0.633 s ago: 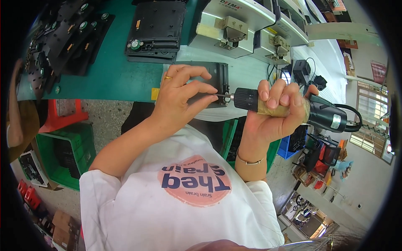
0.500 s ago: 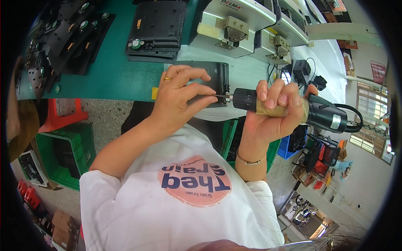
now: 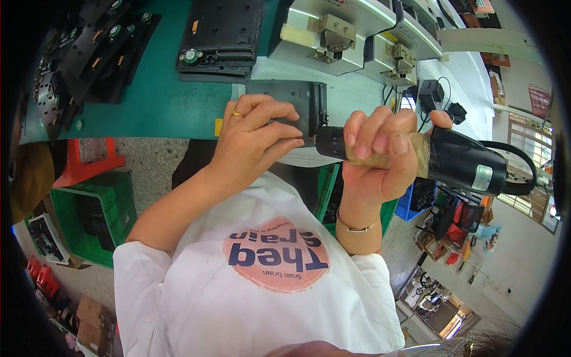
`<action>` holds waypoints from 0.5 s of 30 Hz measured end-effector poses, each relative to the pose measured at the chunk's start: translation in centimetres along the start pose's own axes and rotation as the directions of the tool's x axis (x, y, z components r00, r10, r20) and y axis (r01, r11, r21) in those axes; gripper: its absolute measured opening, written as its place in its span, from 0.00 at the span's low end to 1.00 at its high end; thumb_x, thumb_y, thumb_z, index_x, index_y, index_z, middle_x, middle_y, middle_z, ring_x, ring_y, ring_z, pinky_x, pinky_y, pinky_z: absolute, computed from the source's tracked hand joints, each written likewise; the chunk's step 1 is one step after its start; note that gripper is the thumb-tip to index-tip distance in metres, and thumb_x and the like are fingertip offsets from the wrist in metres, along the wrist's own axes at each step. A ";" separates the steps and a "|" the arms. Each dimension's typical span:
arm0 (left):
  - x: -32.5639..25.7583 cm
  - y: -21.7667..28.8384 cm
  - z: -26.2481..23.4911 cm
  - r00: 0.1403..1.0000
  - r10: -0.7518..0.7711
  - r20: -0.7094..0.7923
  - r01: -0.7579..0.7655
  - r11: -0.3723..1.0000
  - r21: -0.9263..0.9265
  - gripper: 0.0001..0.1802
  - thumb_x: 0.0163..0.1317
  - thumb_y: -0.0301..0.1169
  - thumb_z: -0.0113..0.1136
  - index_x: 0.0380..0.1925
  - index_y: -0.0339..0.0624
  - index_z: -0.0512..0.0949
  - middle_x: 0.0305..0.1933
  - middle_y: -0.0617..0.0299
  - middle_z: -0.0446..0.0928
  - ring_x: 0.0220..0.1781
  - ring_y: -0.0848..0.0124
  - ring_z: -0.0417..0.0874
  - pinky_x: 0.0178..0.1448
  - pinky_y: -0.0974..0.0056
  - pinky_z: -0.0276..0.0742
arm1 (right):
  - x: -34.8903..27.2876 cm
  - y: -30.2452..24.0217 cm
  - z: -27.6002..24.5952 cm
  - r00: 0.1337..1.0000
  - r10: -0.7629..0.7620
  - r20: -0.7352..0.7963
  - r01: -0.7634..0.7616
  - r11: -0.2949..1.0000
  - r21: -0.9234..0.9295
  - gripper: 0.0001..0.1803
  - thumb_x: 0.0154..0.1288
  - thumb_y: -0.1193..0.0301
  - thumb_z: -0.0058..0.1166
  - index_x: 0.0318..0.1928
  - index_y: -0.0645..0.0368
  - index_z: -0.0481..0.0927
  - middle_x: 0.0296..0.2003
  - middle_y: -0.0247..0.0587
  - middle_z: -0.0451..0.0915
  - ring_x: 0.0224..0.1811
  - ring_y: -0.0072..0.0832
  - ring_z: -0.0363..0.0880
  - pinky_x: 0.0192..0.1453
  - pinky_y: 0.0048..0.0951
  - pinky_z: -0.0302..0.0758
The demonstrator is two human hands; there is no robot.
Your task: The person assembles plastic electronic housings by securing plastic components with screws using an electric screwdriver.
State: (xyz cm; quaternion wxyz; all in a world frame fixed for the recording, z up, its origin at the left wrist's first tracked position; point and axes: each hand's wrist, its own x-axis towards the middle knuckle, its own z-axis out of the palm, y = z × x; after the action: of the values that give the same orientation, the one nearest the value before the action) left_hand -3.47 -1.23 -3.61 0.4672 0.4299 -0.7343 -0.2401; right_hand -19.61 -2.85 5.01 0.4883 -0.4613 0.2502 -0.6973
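Head view: the right hand [image 3: 383, 152] wraps its fingers firmly round an electric screwdriver [image 3: 470, 166] lying between 2 and 3 o'clock, its nose turned toward 9 o'clock. The left hand [image 3: 253, 128], at 11 o'clock, has its thumb and forefinger drawn close beside that nose; whether they pinch anything I cannot tell, and the other fingers are loosely curled. Under and beyond them, at 12 o'clock, a black panel [image 3: 303, 95] lies on the table [image 3: 178, 113], partly covered by the left hand.

With the left fingertips this near the nose, a slip or sudden spin could nip them, I would judge. The screwdriver's sideways lean could tug a small part askew, and its looped cord [image 3: 529, 162] might drag on the grip.

Of the containers, a green crate [image 3: 128, 202] between 8 and 9 o'clock holds dark flat pieces [image 3: 92, 226] stacked inside. A blue crate [image 3: 406, 211] between 3 and 4 o'clock carries black parts. Another green crate [image 3: 326, 185] shows close to the middle, toward 4 o'clock, its contents too hidden to name. Near 8 o'clock stands a cardboard box [image 3: 89, 324], its inside not visible
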 end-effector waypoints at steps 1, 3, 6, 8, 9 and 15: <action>0.0 0.1 -0.1 1.000 0.019 0.010 -0.019 0.999 0.030 0.09 0.44 0.32 0.73 0.27 0.49 0.82 0.45 0.73 0.78 0.50 0.68 0.74 0.52 0.59 0.63 | -0.1 0.1 0.3 1.000 0.008 0.003 -0.008 1.000 -0.023 0.31 0.64 0.77 0.57 0.62 0.48 0.57 0.22 0.34 0.70 0.17 0.27 0.69 0.24 0.35 0.74; -0.3 0.2 -0.6 0.999 0.030 0.023 -0.031 0.998 0.059 0.09 0.44 0.32 0.73 0.26 0.49 0.82 0.45 0.73 0.78 0.50 0.68 0.74 0.52 0.59 0.64 | -0.4 0.4 0.3 1.000 0.013 0.022 -0.012 0.999 -0.037 0.31 0.63 0.77 0.59 0.60 0.49 0.57 0.21 0.34 0.71 0.17 0.27 0.70 0.25 0.34 0.75; -0.6 0.3 -1.2 0.993 0.021 0.114 -0.034 0.992 0.118 0.11 0.45 0.30 0.73 0.31 0.49 0.83 0.47 0.70 0.79 0.52 0.65 0.74 0.54 0.58 0.64 | -0.9 0.8 0.6 0.999 0.021 0.039 -0.018 0.997 -0.070 0.30 0.62 0.77 0.61 0.58 0.50 0.57 0.21 0.35 0.72 0.17 0.27 0.70 0.26 0.34 0.76; -0.7 0.3 -1.3 0.992 0.045 0.117 -0.062 0.988 0.139 0.11 0.45 0.30 0.72 0.30 0.48 0.82 0.48 0.70 0.79 0.53 0.65 0.75 0.54 0.58 0.64 | -1.1 0.9 0.8 0.999 0.027 0.035 -0.023 0.996 -0.089 0.30 0.62 0.77 0.62 0.57 0.50 0.57 0.20 0.35 0.72 0.16 0.26 0.70 0.26 0.33 0.77; -0.7 0.4 -1.4 0.992 0.041 0.117 -0.058 0.989 0.139 0.11 0.45 0.30 0.72 0.30 0.48 0.82 0.48 0.70 0.79 0.53 0.65 0.75 0.54 0.58 0.64 | -1.1 0.8 0.9 0.999 0.030 0.038 -0.026 0.995 -0.098 0.30 0.62 0.77 0.62 0.57 0.51 0.56 0.20 0.35 0.72 0.16 0.26 0.71 0.26 0.34 0.77; -1.1 0.6 -1.6 0.988 0.035 0.150 -0.060 0.985 0.162 0.11 0.45 0.30 0.72 0.31 0.47 0.82 0.48 0.70 0.78 0.53 0.66 0.75 0.55 0.58 0.64 | -1.3 1.4 0.7 0.995 0.006 0.104 0.010 0.989 -0.150 0.30 0.61 0.77 0.62 0.56 0.51 0.56 0.20 0.35 0.72 0.16 0.26 0.71 0.27 0.34 0.77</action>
State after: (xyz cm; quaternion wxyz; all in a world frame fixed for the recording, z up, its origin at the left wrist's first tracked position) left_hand -2.10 0.05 -2.97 0.3802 0.4309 -0.7941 -0.1977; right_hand -18.21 -2.14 3.71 0.4639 -0.5328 0.2759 -0.6518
